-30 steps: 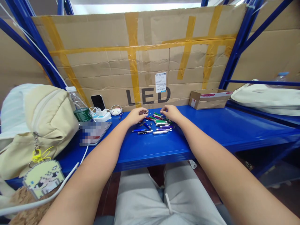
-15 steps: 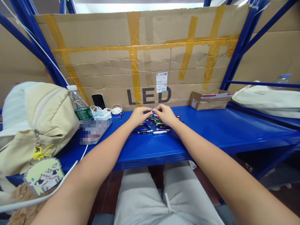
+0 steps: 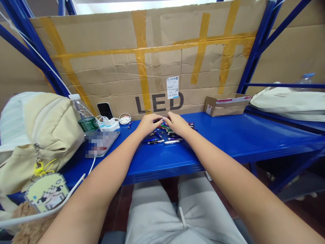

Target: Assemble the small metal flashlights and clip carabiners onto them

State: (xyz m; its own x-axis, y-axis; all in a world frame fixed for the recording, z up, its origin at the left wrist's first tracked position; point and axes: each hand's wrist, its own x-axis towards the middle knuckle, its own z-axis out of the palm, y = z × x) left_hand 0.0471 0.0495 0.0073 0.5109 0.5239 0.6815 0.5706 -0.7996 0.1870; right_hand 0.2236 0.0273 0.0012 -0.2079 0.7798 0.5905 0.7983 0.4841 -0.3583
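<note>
A pile of small coloured pen-like keychain lights (image 3: pixel 166 135) lies on the blue shelf (image 3: pixel 228 139) in front of the cardboard sheet marked LED. My left hand (image 3: pixel 147 124) and my right hand (image 3: pixel 176 122) hover over the pile with fingertips meeting at its far edge. Both hands are closed in a pinch on one small dark light (image 3: pixel 159 120) held between them. Blue, black and silver lights (image 3: pixel 162 141) lie loose just nearer to me than the hands.
A beige bag (image 3: pixel 43 135) with a keychain charm, a water bottle (image 3: pixel 85 117), a phone (image 3: pixel 106 110), a white charger (image 3: pixel 110 124) and a tablet (image 3: pixel 101 144) stand at left. A small cardboard box (image 3: pixel 225 105) and a white bag (image 3: pixel 289 103) are at right.
My hands were apart over the pile a second ago. They have come together and now pinch one small light between them.
</note>
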